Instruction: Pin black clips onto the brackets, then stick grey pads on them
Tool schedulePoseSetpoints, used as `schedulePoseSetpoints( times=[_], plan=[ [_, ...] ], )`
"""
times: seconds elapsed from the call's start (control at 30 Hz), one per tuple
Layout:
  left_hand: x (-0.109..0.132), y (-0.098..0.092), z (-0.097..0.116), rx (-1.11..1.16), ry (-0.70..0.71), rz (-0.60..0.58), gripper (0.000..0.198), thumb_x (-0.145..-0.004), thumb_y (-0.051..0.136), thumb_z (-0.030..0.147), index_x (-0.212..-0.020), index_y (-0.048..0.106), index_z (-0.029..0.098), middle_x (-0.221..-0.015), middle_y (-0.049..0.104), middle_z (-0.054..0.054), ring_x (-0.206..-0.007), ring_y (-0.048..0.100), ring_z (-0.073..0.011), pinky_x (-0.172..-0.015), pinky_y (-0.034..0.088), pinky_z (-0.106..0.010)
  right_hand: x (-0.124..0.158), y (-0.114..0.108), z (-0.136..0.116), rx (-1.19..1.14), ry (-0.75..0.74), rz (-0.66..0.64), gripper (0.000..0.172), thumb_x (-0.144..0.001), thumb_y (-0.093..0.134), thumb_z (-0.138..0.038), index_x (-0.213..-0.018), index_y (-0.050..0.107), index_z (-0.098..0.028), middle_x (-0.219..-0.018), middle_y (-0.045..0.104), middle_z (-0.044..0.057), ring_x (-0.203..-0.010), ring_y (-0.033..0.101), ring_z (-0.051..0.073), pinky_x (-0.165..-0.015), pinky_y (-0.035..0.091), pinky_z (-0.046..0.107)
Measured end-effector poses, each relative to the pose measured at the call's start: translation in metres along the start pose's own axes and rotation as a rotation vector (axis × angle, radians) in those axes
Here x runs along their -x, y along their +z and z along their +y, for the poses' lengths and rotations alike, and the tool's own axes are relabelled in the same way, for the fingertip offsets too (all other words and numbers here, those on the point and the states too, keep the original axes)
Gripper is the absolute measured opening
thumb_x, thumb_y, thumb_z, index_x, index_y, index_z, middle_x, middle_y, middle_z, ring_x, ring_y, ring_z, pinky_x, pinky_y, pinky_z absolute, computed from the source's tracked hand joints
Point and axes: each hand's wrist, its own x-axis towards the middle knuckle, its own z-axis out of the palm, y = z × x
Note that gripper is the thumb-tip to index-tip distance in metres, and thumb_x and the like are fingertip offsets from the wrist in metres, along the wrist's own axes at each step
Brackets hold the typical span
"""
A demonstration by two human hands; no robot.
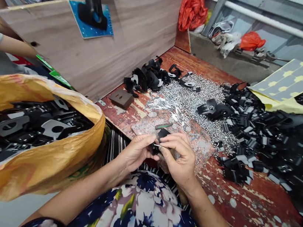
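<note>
Seated worker at an assembly tabletop point(240, 203), seen from above the lap. The left hand point(137, 153) and right hand point(181, 158) meet just over the near edge, in front of a flowered garment. Between them is a small black clip point(162, 134), raised slightly off the surface. The left grip is clenched around the clip's lower part. The right grip is pinched on a thin metal pin point(156, 145) whose tip lies against the clip. Directly beyond the hands lies a spread of loose silver pins point(195, 97), with a green stick point(163, 126) at its near margin. To the right is a large heap of black parts point(266, 132), and partly over it rests a sheet of yellow stickers point(292, 81). A smaller cluster of black parts point(147, 76) and a brown block point(121, 98) lie near the upright wooden board point(134, 29). At the left, a yellow sack point(36, 161) stands open, filled with black and grey pieces. Behind the board, another person's arm point(9, 45) is visible. An orange bag point(192, 7) sits at the far corner.
</note>
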Motion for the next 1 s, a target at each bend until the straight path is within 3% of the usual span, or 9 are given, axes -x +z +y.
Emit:
schedulePoseSetpoints(
  times=[0.1,0.23,0.5,0.63,0.73,0.8,0.87,0.93,1.0],
  plan=[
    [-0.001,0.000,-0.001,0.019,0.006,-0.013,0.041,-0.067,0.095,0.046,-0.081,0.074,0.013,-0.074,0.067,-0.003,-0.063,0.063,-0.0140,-0.055,0.062,-0.028,0.001,-0.002,-0.002,0.137,-0.039,-0.010,0.012,-0.094,0.067,-0.023,-0.087,0.072,-0.032,-0.091,0.080,-0.003,-0.096,0.071,0.025,-0.117,0.035,0.062],
    [-0.003,0.000,-0.006,0.032,0.022,0.007,0.039,-0.069,0.094,0.044,-0.081,0.074,0.012,-0.076,0.067,-0.002,-0.065,0.062,-0.0122,-0.058,0.058,-0.023,0.006,-0.002,-0.007,0.378,-0.211,-0.074,0.018,-0.092,0.064,-0.017,-0.094,0.070,-0.034,-0.094,0.080,-0.006,-0.094,0.070,0.024,-0.123,0.024,0.064],
    [-0.004,0.007,-0.015,0.051,0.041,0.148,0.039,-0.064,0.095,0.037,-0.073,0.063,0.015,-0.073,0.060,0.003,-0.065,0.056,-0.0100,-0.057,0.052,-0.020,0.014,0.007,-0.002,0.553,-0.251,-0.191,0.017,-0.096,0.057,-0.016,-0.090,0.066,-0.030,-0.090,0.078,-0.002,-0.092,0.068,0.023,-0.118,0.030,0.057],
    [0.008,0.008,-0.016,-0.058,0.065,0.042,0.043,-0.074,0.088,0.049,-0.085,0.063,0.016,-0.081,0.061,0.000,-0.068,0.056,-0.0110,-0.059,0.055,-0.022,0.015,0.006,0.001,0.498,-0.217,-0.131,0.016,-0.095,0.060,-0.016,-0.087,0.065,-0.028,-0.088,0.078,-0.002,-0.086,0.068,0.021,-0.111,0.034,0.054],
    [0.024,-0.003,-0.013,-0.192,0.189,0.000,0.048,-0.071,0.091,0.042,-0.097,0.056,0.021,-0.088,0.059,0.003,-0.064,0.054,-0.0095,-0.051,0.051,-0.020,0.016,0.002,0.002,0.400,-0.161,-0.105,0.013,-0.098,0.059,-0.017,-0.094,0.065,-0.028,-0.089,0.077,-0.002,-0.087,0.068,0.021,-0.101,0.041,0.047],
    [0.036,-0.017,-0.006,-0.367,0.256,0.093,0.050,-0.075,0.089,0.039,-0.106,0.052,0.024,-0.091,0.058,0.004,-0.057,0.051,-0.0080,-0.042,0.043,-0.017,0.019,-0.002,0.003,0.384,-0.130,-0.213,0.014,-0.101,0.056,-0.020,-0.108,0.065,-0.027,-0.099,0.076,0.002,-0.093,0.067,0.022,-0.094,0.045,0.043],
    [0.046,-0.034,0.005,-0.552,0.274,0.187,0.046,-0.087,0.077,0.045,-0.119,0.052,0.025,-0.092,0.060,0.002,-0.054,0.050,-0.0085,-0.038,0.039,-0.018,0.027,-0.008,0.007,0.526,-0.065,-0.334,0.018,-0.101,0.058,-0.029,-0.117,0.063,-0.022,-0.105,0.074,0.010,-0.096,0.066,0.027,-0.085,0.048,0.042],
    [0.051,-0.049,0.016,-0.689,0.276,0.239,0.042,-0.096,0.063,0.053,-0.125,0.055,0.023,-0.089,0.061,0.001,-0.053,0.049,-0.0095,-0.040,0.038,-0.019,0.036,-0.014,0.014,0.749,0.033,-0.408,0.023,-0.095,0.067,-0.038,-0.108,0.064,-0.019,-0.098,0.071,0.013,-0.090,0.065,0.030,-0.074,0.047,0.041],
    [0.047,-0.059,0.020,-0.763,0.275,0.265,0.044,-0.098,0.055,0.057,-0.120,0.062,0.020,-0.081,0.060,0.001,-0.053,0.048,-0.0105,-0.043,0.038,-0.020,0.043,-0.020,0.022,0.882,0.129,-0.480,0.021,-0.091,0.071,-0.038,-0.094,0.060,-0.021,-0.088,0.068,0.011,-0.079,0.065,0.028,-0.063,0.043,0.036]
  ],
)
